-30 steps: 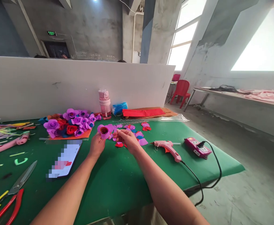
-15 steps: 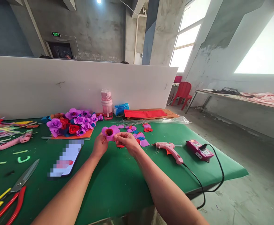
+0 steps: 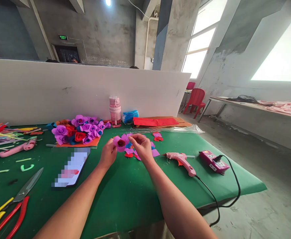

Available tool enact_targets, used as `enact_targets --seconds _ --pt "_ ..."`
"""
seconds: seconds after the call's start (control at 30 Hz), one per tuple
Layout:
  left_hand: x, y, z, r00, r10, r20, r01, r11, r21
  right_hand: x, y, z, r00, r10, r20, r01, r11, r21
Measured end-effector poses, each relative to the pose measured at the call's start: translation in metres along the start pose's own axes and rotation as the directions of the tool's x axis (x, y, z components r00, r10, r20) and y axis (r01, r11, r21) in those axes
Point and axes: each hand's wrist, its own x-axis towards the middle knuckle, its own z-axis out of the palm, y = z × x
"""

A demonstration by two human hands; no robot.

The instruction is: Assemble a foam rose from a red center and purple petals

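Observation:
A purple paper flower with a dark red centre (image 3: 121, 142) is held up over the green table (image 3: 125, 199). My left hand (image 3: 108, 153) grips it from the left, fingers closed. On the flower's right side my right hand (image 3: 142, 146) pinches the edge of a petal between thumb and fingers. Behind and below the hands lie loose purple, red and blue paper petals (image 3: 155, 152). A bunch of finished purple, red and blue flowers (image 3: 80, 136) rests on orange paper to the left.
Pink glue gun (image 3: 181, 160) and corded magenta power box (image 3: 213, 161) stand right. Phone (image 3: 73, 167), scissors (image 3: 28, 187), red-handled pliers (image 3: 18, 215) and another pink glue gun (image 3: 18, 149) lie left. Pink bottle (image 3: 115, 113) and red paper (image 3: 155, 121) are at the back.
The flower has turned and shifted slightly right. My right hand has moved up along its petals, with its fingers now at the upper right edge. The view has shifted slightly.

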Motion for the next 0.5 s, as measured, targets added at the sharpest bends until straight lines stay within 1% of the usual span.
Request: enact_targets --seconds 0.1,0.17,0.33,0.5 --pt "-0.0003 -0.0006 0.0004 1.000 0.000 0.003 0.000 1.000 0.028 -0.0025 0.0024 0.0026 0.996 -0.077 0.035 0.081 0.986 -0.143" --pt "-0.0006 -0.0007 0.0003 1.000 0.017 0.007 -0.017 0.999 0.039 -0.0030 0.0049 0.0037 0.994 -0.097 0.041 0.103 0.974 -0.200" --pt "-0.0014 0.0005 -0.0006 0.999 0.048 0.024 -0.048 0.998 0.030 -0.0017 0.0093 0.0049 0.998 -0.061 0.025 0.064 0.979 -0.196" --pt "-0.0012 0.0015 -0.0009 0.999 0.035 0.031 -0.035 0.999 0.011 -0.0023 0.0064 0.0062 1.000 -0.025 0.005 0.026 0.972 -0.233"
